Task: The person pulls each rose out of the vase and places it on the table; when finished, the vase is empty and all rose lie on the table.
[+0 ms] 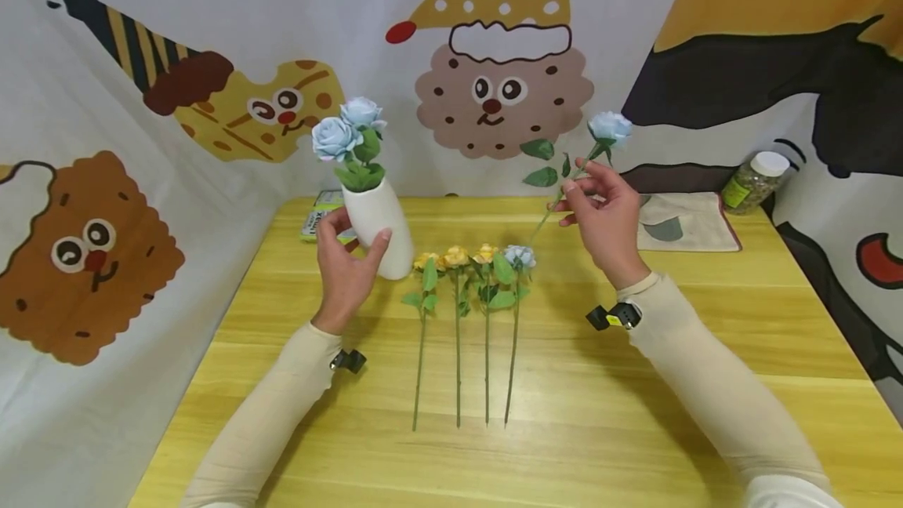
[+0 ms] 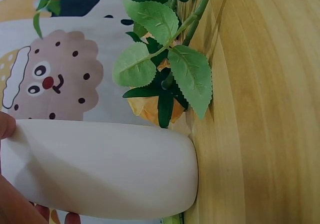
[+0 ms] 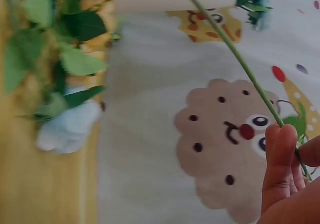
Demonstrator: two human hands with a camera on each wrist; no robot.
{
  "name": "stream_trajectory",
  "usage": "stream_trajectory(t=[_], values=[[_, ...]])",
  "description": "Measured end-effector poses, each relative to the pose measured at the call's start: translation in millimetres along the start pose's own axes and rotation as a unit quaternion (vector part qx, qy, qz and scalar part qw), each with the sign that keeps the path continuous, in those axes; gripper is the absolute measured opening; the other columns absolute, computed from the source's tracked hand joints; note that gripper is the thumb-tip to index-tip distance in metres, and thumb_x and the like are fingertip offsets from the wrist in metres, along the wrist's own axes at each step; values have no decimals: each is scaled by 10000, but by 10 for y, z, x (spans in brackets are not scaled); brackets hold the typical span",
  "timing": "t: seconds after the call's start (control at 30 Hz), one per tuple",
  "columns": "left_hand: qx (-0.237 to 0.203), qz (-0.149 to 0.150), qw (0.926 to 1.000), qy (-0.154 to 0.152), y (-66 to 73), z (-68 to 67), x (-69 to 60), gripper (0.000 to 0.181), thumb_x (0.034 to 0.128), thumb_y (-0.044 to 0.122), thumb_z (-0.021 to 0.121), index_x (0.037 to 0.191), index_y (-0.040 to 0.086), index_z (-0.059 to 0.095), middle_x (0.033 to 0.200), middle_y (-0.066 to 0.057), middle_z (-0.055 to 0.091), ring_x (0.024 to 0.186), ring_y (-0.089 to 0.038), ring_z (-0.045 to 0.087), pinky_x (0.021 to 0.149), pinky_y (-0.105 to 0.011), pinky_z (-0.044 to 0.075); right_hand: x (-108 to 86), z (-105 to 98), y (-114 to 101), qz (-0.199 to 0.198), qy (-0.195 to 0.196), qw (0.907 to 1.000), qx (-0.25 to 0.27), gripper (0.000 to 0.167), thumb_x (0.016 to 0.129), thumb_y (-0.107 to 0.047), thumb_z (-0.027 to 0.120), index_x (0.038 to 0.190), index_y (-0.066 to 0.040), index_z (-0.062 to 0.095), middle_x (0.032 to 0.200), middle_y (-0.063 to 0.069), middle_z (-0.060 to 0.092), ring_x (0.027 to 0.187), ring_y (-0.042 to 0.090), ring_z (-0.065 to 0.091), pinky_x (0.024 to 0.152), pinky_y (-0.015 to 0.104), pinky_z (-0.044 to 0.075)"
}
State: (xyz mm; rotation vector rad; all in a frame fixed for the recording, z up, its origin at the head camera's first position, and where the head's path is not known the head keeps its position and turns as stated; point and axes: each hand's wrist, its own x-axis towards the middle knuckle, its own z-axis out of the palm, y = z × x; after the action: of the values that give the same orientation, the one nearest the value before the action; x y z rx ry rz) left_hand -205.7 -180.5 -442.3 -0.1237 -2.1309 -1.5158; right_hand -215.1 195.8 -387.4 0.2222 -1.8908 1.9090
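A white vase (image 1: 381, 230) holding two light blue roses (image 1: 335, 138) leans slightly, with my left hand (image 1: 346, 269) curled round its side; the vase (image 2: 105, 169) fills the lower left wrist view. My right hand (image 1: 605, 218) pinches the stem of another light blue rose (image 1: 610, 127), raised above the table's back, its stem (image 3: 240, 58) slanting down towards the left. Between the hands, several yellow roses (image 1: 456, 257) and one light blue rose (image 1: 520, 256) lie in a row on the table, stems towards the front.
Behind the vase is a small green and grey box (image 1: 309, 224). At the back right lie a folded cloth (image 1: 687, 222) and a lidded jar (image 1: 755, 183). A cartoon-printed curtain (image 1: 381, 45) hangs behind the wooden table (image 1: 339, 445).
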Motion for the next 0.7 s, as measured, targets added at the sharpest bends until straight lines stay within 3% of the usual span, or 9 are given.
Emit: stream_trajectory(t=[0.2, 0.4, 0.57, 0.7], values=[[-112, -43, 9999, 12, 17, 0, 2, 710, 902, 254, 851, 1457, 54, 456, 1369, -148, 518, 1254, -236, 509, 1005, -535, 504, -156, -125, 122, 634, -397, 9969, -234, 363, 1002, -47, 699, 1347, -32, 585, 902, -55, 748, 679, 91, 766, 578, 264, 620], [-110, -75, 9999, 39, 21, 9, 1, 702, 903, 221, 848, 1454, 37, 455, 1366, -162, 516, 1250, -233, 510, 1013, -524, 505, -304, -215, 200, 1224, -1002, 9827, -967, 488, 1017, -99, 696, 1452, 33, 518, 918, -81, 748, 716, 136, 770, 609, 311, 637], [-140, -34, 9999, -11, 12, -6, -1, 714, 896, 258, 855, 1457, 59, 462, 1372, -140, 523, 1253, -221, 516, 1010, -514, 512, -404, -279, 291, 1596, -1483, 9668, -1334, 487, 1016, -109, 698, 1454, 29, 533, 1019, 129, 769, 744, 248, 781, 650, 364, 650], [-79, -35, 10000, -20, 2, -9, 2, 717, 903, 282, 849, 1461, 64, 457, 1377, -133, 521, 1255, -210, 514, 1012, -490, 516, -463, -327, 387, 1806, -1758, 9558, -1514, 477, 1012, -76, 685, 1445, 44, 527, 1100, 292, 736, 720, 217, 776, 672, 409, 655]])
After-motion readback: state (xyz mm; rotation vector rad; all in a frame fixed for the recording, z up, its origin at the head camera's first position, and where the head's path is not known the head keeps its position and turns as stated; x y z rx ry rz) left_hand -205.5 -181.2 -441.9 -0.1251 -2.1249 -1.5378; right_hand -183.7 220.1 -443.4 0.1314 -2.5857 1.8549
